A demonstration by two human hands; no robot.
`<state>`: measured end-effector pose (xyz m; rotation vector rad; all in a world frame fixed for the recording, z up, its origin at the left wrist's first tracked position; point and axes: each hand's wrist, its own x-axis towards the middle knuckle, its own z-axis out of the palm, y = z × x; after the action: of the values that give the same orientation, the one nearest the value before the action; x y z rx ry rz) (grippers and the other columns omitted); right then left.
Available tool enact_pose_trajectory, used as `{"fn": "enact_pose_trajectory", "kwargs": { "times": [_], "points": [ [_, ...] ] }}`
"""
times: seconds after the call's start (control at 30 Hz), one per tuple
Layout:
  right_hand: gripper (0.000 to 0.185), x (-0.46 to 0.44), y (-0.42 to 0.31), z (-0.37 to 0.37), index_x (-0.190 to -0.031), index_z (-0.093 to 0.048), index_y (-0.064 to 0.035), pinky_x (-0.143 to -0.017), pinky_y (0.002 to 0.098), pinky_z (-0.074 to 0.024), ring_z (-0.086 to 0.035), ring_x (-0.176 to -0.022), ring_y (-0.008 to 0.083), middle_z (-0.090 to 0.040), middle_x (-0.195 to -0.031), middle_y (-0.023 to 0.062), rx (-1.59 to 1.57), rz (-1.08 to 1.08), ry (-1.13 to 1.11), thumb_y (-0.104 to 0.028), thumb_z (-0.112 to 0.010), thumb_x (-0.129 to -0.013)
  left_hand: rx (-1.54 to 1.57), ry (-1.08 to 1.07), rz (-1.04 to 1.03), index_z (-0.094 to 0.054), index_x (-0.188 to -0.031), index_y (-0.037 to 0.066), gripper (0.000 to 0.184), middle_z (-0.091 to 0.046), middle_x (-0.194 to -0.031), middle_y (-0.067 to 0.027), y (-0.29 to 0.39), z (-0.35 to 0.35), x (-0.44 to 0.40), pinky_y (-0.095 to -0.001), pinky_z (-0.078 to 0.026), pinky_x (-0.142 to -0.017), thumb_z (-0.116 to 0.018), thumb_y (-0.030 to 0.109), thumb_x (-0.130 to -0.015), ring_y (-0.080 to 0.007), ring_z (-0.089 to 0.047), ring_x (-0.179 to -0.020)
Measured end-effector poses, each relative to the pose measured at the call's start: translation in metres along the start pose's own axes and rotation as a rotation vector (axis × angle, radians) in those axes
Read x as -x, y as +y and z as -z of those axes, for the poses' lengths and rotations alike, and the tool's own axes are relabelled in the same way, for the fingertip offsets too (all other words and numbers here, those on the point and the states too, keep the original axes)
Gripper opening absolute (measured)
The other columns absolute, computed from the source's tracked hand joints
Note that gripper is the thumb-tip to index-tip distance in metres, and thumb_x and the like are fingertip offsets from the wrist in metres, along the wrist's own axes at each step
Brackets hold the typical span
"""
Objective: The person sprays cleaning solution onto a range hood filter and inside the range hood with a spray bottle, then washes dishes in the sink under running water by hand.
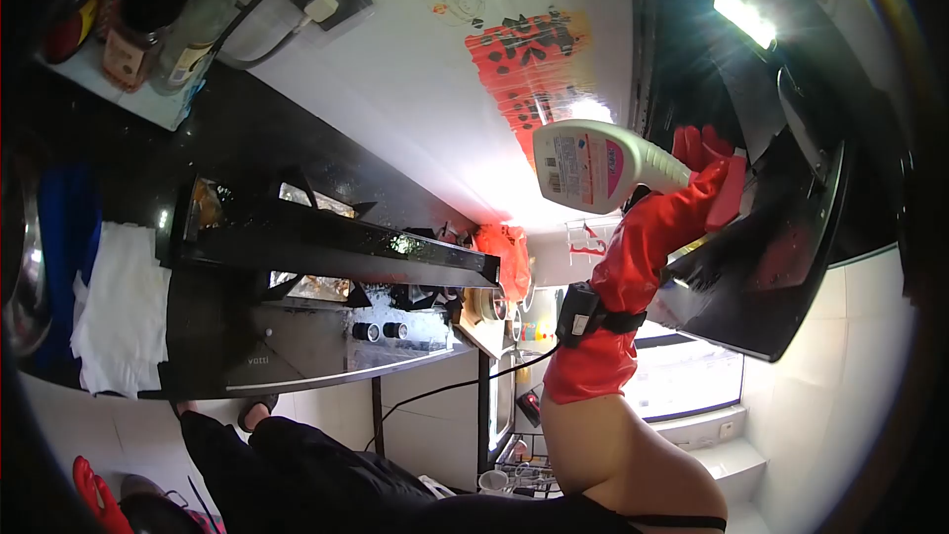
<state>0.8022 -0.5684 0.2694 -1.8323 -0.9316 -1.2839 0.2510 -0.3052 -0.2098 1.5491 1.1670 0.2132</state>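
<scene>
My right hand (707, 173), in a long red rubber glove, is raised beside the range hood with its fingers around a spray bottle (583, 166). The bottle is pale, with a printed label and a pink patch. A black device (580, 314) is strapped over that glove's sleeve, and a black cable runs from it. At the lower left edge, my left hand (94, 494) shows in part, also in red, its fingers stretched out. Dark items lie close to it; whether it touches them I cannot tell. The black range hood panel (761, 277) hangs right behind my right hand.
The view is turned sideways. A black gas cooktop (267, 336) carries pot supports and knobs. White cloth (121, 307) and blue cloth (69, 247) lie at its left. Jars and bottles stand on a shelf (114, 89). The hood lamp (746, 20) is lit. A socket (321, 8) sits on the wall.
</scene>
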Motion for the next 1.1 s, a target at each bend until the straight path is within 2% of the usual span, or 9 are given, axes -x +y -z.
{"fn": "enact_pose_trajectory", "kwargs": {
  "times": [0.07,0.17,0.37,0.47,0.53,0.63,0.77,0.87,1.1],
  "points": [
    [0.029,-0.001,0.001,0.013,-0.106,-0.060,0.0030,-0.077,0.0366,-0.0531,-0.068,-0.093,0.0242,-0.065,-0.099,0.0124,0.006,-0.059,-0.008,-0.025,-0.052,-0.102,0.013,0.010,-0.009,-0.059,-0.125,-0.002,0.032,-0.064,-0.122,-0.0157,-0.005,0.005,0.012,-0.0352,-0.053,-0.095,-0.065,-0.001,-0.093,-0.0256,-0.062,-0.112],
    [0.027,-0.009,0.028,0.039,-0.105,-0.059,0.0026,-0.078,0.0358,-0.0532,-0.067,-0.090,0.0224,-0.065,-0.098,0.0120,0.264,0.069,-0.107,-0.023,-0.052,-0.101,0.009,0.008,0.017,-0.060,-0.124,-0.002,0.031,-0.063,-0.122,-0.0160,-0.021,0.015,0.022,-0.0356,-0.054,-0.093,-0.066,0.000,-0.093,-0.0255,-0.062,-0.111],
    [0.033,-0.002,0.031,0.022,-0.100,-0.062,0.0031,-0.077,0.0354,-0.0545,-0.067,-0.084,0.0237,-0.066,-0.091,0.0123,0.016,0.026,0.085,-0.029,-0.060,-0.096,-0.102,0.017,0.023,-0.061,-0.123,-0.004,0.027,-0.066,-0.120,-0.0169,0.007,0.016,0.037,-0.0345,-0.054,-0.093,-0.062,0.006,-0.098,-0.0255,-0.063,-0.109],
    [0.031,-0.012,0.036,0.029,-0.107,-0.061,0.0028,-0.076,0.0347,-0.0541,-0.066,-0.084,0.0238,-0.066,-0.092,0.0128,-0.012,-0.018,0.066,-0.024,-0.060,-0.092,-0.193,0.013,-0.006,-0.062,-0.122,-0.005,0.026,-0.067,-0.120,-0.0174,0.026,0.014,0.043,-0.0339,-0.054,-0.093,-0.060,0.009,-0.100,-0.0254,-0.064,-0.108],
    [0.032,-0.016,0.046,0.040,-0.110,-0.060,0.0031,-0.076,0.0350,-0.0543,-0.066,-0.084,0.0245,-0.066,-0.093,0.0130,0.062,-0.016,0.037,-0.023,-0.059,-0.091,-0.238,0.005,-0.015,-0.062,-0.122,-0.006,0.026,-0.068,-0.119,-0.0177,0.037,0.012,0.044,-0.0335,-0.054,-0.093,-0.058,0.011,-0.102,-0.0254,-0.065,-0.107],
    [0.025,-0.013,0.052,0.042,-0.106,-0.060,0.0012,-0.080,0.0355,-0.0547,-0.064,-0.085,0.0230,-0.066,-0.096,0.0130,0.069,-0.031,0.052,-0.020,-0.057,-0.094,-0.164,-0.019,0.143,-0.059,-0.128,-0.007,0.035,-0.064,-0.129,-0.0193,0.042,0.015,0.046,-0.0347,-0.052,-0.100,-0.066,0.007,-0.097,-0.0292,-0.063,-0.116],
    [0.022,-0.007,0.063,0.038,-0.103,-0.061,0.0000,-0.081,0.0385,-0.0548,-0.063,-0.084,0.0223,-0.065,-0.096,0.0120,0.110,-0.055,0.170,-0.020,-0.056,-0.096,-0.090,0.001,0.149,-0.059,-0.127,-0.007,0.033,-0.064,-0.129,-0.0200,0.035,0.014,0.048,-0.0352,-0.052,-0.099,-0.064,0.006,-0.098,-0.0284,-0.062,-0.116],
    [0.024,-0.012,0.077,0.046,-0.107,-0.062,0.0003,-0.083,0.0398,-0.0544,-0.063,-0.085,0.0224,-0.066,-0.098,0.0111,0.101,-0.018,0.089,-0.020,-0.057,-0.096,-0.092,-0.003,0.156,-0.059,-0.128,-0.007,0.033,-0.064,-0.128,-0.0197,0.032,0.014,0.049,-0.0349,-0.053,-0.098,-0.064,0.006,-0.098,-0.0277,-0.063,-0.114],
    [0.022,-0.027,0.137,0.082,-0.109,-0.064,0.0005,-0.078,0.0329,-0.0478,-0.061,-0.088,0.0185,-0.066,-0.094,0.0082,0.308,0.075,0.070,-0.014,-0.055,-0.095,-0.129,-0.022,0.130,-0.060,-0.127,-0.006,0.032,-0.065,-0.127,-0.0191,0.030,0.008,0.042,-0.0349,-0.053,-0.097,-0.064,0.005,-0.097,-0.0273,-0.064,-0.111]
  ]
}}
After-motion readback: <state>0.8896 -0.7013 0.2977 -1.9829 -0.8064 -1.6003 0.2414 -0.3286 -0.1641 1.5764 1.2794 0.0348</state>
